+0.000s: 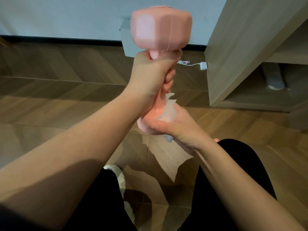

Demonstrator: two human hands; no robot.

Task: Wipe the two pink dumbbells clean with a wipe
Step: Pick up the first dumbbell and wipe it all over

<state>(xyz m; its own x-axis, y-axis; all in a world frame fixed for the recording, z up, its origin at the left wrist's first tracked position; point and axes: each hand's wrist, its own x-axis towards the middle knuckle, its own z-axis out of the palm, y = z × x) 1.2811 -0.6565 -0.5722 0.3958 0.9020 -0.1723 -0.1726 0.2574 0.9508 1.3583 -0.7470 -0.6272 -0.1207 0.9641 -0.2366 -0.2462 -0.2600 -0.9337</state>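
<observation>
Hands both on one pink dumbbell (160,30): gripping its handle with the left hand (155,72), cupping a white wipe (168,110) round the lower head with the right hand (175,129).
Held upright in mid-air over the wooden floor (50,97), probably to steady it and present the bottom end for rubbing; smooth pale pink, faceted top head blurred, no dirt discernible. Second dumbbell out of view.

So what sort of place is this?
Probably a room in a home: herringbone wood floor, a pale wooden cabinet with open shelves, and a white charger lying by the wall.
</observation>
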